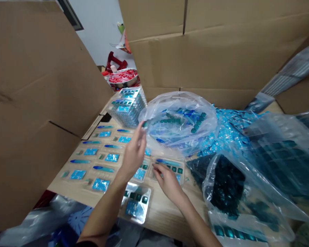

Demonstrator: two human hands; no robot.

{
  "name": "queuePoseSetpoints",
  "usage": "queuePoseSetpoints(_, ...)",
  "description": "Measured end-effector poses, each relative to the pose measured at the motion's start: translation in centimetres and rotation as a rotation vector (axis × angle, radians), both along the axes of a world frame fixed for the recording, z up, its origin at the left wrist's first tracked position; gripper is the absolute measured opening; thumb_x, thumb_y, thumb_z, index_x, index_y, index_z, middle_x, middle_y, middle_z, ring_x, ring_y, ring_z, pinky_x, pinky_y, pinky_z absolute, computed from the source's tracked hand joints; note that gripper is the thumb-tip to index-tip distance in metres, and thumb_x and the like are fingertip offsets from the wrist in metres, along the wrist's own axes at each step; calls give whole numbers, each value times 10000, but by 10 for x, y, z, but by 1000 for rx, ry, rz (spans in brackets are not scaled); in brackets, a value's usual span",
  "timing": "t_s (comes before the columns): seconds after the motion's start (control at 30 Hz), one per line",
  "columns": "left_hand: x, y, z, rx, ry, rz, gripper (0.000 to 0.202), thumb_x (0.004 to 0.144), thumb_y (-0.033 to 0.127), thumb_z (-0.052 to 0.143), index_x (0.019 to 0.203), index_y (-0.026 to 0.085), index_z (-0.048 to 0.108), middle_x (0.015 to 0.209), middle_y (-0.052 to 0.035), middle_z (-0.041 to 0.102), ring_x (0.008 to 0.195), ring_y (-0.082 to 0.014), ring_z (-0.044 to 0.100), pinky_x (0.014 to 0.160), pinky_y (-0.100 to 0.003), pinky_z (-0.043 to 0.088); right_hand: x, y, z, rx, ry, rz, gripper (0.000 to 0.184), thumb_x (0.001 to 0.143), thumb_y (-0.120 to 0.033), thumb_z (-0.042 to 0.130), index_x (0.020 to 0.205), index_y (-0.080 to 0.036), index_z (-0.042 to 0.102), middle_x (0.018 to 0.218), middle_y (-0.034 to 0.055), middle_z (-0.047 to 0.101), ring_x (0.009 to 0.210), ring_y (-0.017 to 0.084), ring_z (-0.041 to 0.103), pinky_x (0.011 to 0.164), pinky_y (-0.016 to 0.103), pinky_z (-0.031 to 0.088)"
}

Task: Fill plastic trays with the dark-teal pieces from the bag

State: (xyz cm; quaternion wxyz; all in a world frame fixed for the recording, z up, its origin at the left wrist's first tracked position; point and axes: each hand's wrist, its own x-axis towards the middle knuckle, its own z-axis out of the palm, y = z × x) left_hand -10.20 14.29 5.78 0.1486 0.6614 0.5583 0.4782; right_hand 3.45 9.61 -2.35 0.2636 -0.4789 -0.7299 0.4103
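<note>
The left hand [134, 154] is reaching up to the edge of a clear plastic bag [179, 120], its fingers [142, 128] drawing narrow at a small teal piece [145, 124]; whether they are gripping it cannot be told. The right hand [168, 183] is hovering low over a plastic blister tray [167, 168] of teal squares [173, 168], its fingers [157, 168] spread apart and touching the tray. Another tray [135, 206] is lying just below on the wooden counter [164, 219], beside rows of blue-and-teal packets [100, 154]. A stack of trays [127, 106] is sitting beside the bag, and cardboard panels [41, 75] are standing around the counter.
</note>
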Motion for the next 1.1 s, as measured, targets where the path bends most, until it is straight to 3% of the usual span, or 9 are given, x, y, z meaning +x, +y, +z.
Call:
queuePoseSetpoints(0.1,-42,-36,17,144,-266,102,445,936,266,495,1375,253,431,1149,-64,696,1001,-184,694,896,-347,562,-30,26,-13,-19,51,46,239,904,-178,564,1120,-183,668,1104,73,713,1018,195,665,919,333,501)
queuePoseSetpoints(0.17,-70,-49,18,162,-397,202,393,915,313,544,1298,238,497,1127,-67,703,969,-193,706,850,-348,583,-46,49,-23,-31,61,19,238,906,-215,592,1137,-178,638,1162,77,674,1038,210,646,915,398,510)
queuePoseSetpoints(0.27,-111,-55,3,66,-584,297,359,873,436,586,1141,202,540,1064,-92,723,916,-214,720,762,-345,602,-51,88,-33,-34,49,-121,319,919,-307,588,1207,-171,570,1235,89,599,1047,233,620,873,455,525)
queuePoseSetpoints(0.4,-146,-41,-32,-308,-774,240,312,861,493,566,968,204,523,1055,-98,729,920,-222,719,776,-366,590,-31,129,-37,-21,31,-292,343,921,-316,584,1232,-177,551,1251,92,582,1048,236,614,864,453,528)
queuePoseSetpoints(0.57,-136,1,-68,-650,-747,102,236,949,342,475,869,154,593,1002,-134,725,878,-232,719,755,-387,586,-24,134,-42,-58,-30,-282,319,922,-316,583,1207,-172,565,1209,85,604,1003,220,631,834,430,542)
queuePoseSetpoints(0.73,-113,44,-94,-812,-586,55,247,938,321,541,1073,124,605,1063,-87,659,897,-183,664,771,-370,570,-32,124,-46,-86,-143,-224,319,922,-315,583,1207,-172,565,1207,85,605,1001,219,631,833,429,542)
queuePoseSetpoints(0.9,-104,63,-111,-766,-304,184,331,921,318,568,1205,149,550,1177,-94,597,990,-212,622,830,-414,545,-34,125,-45,-64,-223,-177,325,920,-314,586,1213,-173,562,1217,86,600,1012,224,628,839,434,540)
queuePoseSetpoints(1.1,-98,66,-116,-665,36,273,307,922,313,566,1191,165,566,1228,-98,579,1051,-223,599,885,-437,521,-44,113,-44,-9,-289,-96,330,919,-314,587,1217,-173,560,1228,88,595,1024,228,624,847,440,536)
